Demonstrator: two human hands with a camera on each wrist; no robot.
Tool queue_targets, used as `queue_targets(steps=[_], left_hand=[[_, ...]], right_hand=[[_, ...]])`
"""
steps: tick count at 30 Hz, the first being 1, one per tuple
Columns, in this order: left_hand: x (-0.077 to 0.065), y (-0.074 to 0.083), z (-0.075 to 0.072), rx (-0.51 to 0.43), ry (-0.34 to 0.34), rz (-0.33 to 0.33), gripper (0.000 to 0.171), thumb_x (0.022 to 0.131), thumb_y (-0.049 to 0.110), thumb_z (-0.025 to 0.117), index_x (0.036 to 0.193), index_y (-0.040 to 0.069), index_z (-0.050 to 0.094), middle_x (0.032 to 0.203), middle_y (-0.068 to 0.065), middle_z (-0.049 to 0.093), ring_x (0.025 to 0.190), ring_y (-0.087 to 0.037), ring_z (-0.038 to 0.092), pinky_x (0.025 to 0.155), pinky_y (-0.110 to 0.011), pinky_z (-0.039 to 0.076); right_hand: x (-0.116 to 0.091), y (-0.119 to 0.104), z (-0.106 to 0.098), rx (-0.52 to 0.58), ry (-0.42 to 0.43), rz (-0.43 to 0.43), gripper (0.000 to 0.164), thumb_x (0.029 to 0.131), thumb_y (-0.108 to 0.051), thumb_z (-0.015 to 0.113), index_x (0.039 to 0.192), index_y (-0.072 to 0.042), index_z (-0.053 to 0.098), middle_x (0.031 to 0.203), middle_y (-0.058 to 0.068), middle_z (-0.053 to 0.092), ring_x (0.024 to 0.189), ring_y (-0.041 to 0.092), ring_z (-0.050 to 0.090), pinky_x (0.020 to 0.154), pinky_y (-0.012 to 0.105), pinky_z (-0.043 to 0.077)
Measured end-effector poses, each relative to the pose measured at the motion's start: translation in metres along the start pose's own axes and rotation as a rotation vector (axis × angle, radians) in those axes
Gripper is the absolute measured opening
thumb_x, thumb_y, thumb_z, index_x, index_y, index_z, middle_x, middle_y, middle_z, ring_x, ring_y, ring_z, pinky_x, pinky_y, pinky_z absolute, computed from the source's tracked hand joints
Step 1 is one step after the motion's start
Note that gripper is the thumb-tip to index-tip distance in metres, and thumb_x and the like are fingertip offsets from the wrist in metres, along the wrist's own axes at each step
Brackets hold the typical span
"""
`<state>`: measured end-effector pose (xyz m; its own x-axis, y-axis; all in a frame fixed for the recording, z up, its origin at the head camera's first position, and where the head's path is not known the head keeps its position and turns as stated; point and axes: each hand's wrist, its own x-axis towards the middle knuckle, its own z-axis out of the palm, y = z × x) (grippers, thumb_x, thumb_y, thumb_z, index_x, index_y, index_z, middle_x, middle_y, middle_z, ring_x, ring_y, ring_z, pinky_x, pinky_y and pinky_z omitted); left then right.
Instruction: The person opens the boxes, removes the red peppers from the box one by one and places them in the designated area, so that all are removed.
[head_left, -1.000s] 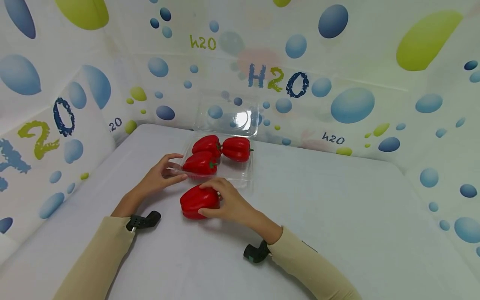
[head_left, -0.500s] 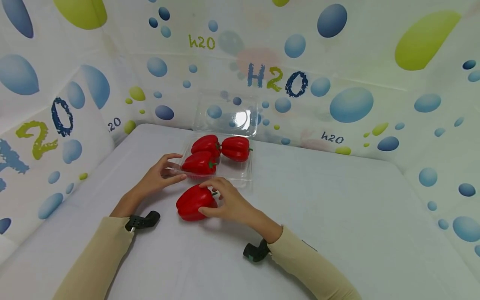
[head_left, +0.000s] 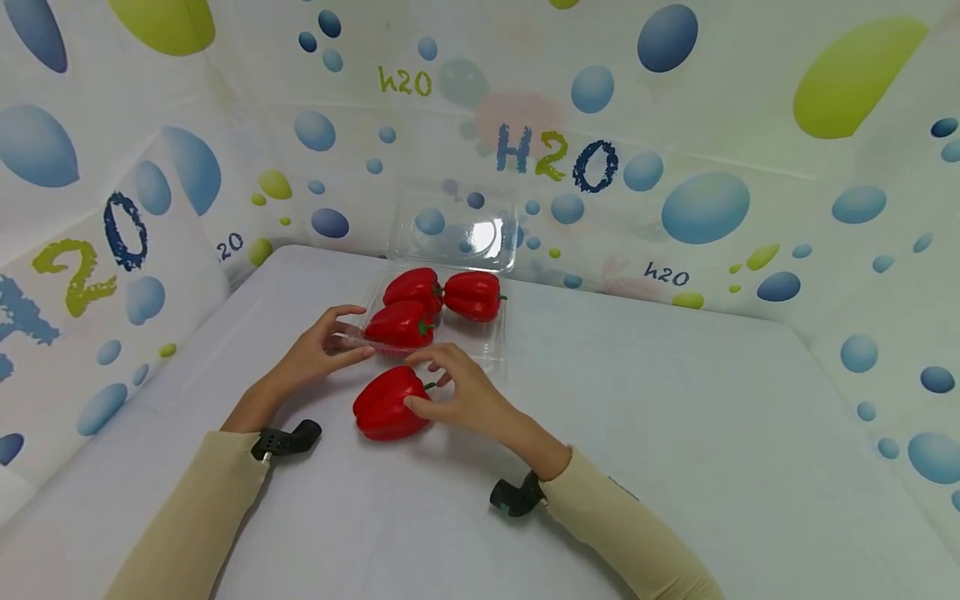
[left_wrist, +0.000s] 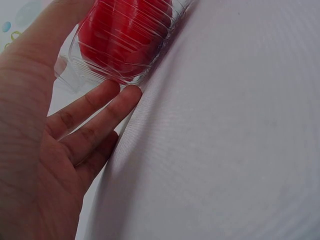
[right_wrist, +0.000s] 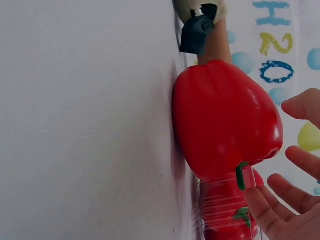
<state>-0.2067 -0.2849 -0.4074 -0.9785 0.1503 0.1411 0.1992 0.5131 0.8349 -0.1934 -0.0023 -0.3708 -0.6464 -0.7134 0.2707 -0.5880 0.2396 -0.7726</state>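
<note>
A red bell pepper (head_left: 388, 407) lies on the white table in front of a clear plastic clamshell box (head_left: 487, 354). Around its stem end is my right hand (head_left: 468, 398), fingers spread and loosely bent; the right wrist view shows a gap between the thumb and the pepper (right_wrist: 225, 120). My left hand (head_left: 318, 350) holds the box by its near left corner, thumb at the front and fingers along the left side. Inside the box sit three more peppers: one at the back left (head_left: 412, 288), one at the right (head_left: 472, 296) and one at the front left (head_left: 400, 325).
The box's raised lid (head_left: 453, 225) leans back against the patterned backdrop (head_left: 675, 133). White cloth covers the table (head_left: 637, 400). Dark wrist cameras sit at the left cuff (head_left: 288, 440) and right cuff (head_left: 517, 496).
The loose pepper turned slightly and shifted a little left, its stem coming into sight. My right hand then loosened and lifted slightly off it. The left hand stays at the box corner.
</note>
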Motion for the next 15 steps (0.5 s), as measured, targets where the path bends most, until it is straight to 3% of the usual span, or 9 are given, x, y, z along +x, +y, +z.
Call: queue_targets(steps=[15], left_hand=[[-0.0002,0.0001,-0.0014,-0.018,-0.004,-0.021,0.073,0.09,0.023,0.071,0.149,0.016,0.03,0.126,-0.02,0.056,0.113,-0.037,0.06,0.093,-0.047,0.052]], right_hand=[[0.0051,0.0086,-0.0041,0.055,0.166,-0.095,0.044,0.083,-0.004,0.071,0.124,0.003,0.056,0.126,0.017,0.056,0.109,0.039,0.055,0.087,0.051,0.055]])
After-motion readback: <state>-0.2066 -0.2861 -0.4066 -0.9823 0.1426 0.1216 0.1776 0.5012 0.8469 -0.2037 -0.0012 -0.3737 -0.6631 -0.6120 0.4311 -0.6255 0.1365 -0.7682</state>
